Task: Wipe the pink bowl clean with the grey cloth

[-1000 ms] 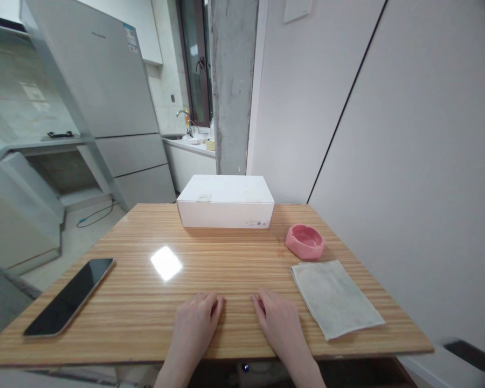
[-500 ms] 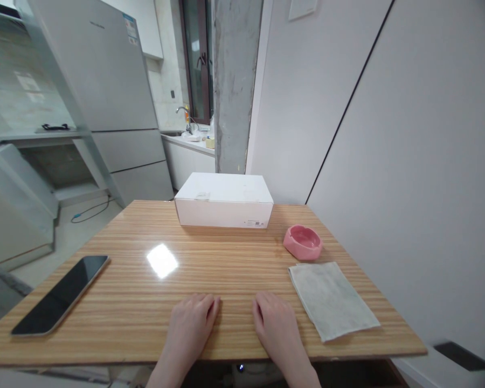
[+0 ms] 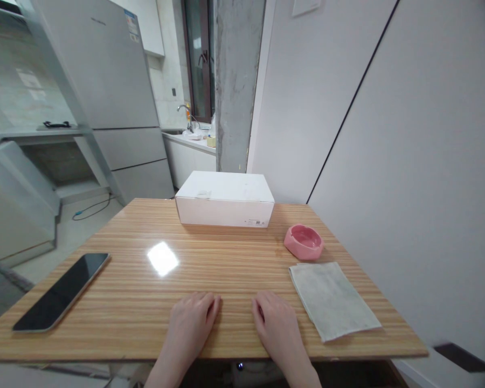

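The left hand (image 3: pixel 192 319) and right hand (image 3: pixel 277 319) are resting lower-centre on the worktop (image 3: pixel 226 257), each grip lying curled together, seemingly empty. A light touch is probably serving best.

label print (image 3: pixel 254 222) — too small to read | fingers (image 3: pixel 200 298) partly hidden | forearms (image 3: pixel 167 360) — cut off below

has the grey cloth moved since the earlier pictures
No: the grey cloth lies the same against the near edge of the table and the pink dish.
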`<action>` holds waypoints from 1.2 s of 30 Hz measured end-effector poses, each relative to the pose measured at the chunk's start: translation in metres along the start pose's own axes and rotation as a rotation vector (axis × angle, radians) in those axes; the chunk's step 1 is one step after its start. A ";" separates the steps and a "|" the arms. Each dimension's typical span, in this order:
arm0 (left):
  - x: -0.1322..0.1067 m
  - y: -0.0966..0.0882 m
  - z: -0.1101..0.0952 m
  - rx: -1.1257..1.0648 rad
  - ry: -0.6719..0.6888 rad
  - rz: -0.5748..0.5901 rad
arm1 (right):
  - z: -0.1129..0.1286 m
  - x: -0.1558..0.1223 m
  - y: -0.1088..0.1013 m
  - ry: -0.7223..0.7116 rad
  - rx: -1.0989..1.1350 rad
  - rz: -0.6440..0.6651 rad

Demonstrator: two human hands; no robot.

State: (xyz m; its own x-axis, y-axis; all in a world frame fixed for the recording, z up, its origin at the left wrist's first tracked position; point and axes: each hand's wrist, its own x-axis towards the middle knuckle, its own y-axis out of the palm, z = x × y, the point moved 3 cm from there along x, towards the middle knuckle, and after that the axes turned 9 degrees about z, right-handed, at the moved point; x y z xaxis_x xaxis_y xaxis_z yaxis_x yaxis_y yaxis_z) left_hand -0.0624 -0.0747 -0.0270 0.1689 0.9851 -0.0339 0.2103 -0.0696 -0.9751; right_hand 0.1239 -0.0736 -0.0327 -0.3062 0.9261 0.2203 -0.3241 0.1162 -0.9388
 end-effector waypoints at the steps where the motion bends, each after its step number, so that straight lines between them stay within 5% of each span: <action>1: 0.000 0.000 0.000 0.000 0.000 0.002 | 0.000 0.000 0.000 -0.004 0.002 -0.007; 36: -0.001 0.002 0.002 -0.038 -0.001 0.004 | -0.002 -0.002 0.004 -0.006 0.044 -0.036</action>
State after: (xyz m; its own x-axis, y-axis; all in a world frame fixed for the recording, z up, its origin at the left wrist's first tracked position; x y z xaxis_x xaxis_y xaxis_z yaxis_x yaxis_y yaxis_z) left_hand -0.0639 -0.0752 -0.0293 0.1693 0.9848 -0.0382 0.2460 -0.0797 -0.9660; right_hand 0.1246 -0.0741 -0.0368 -0.2991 0.9194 0.2556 -0.3737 0.1336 -0.9179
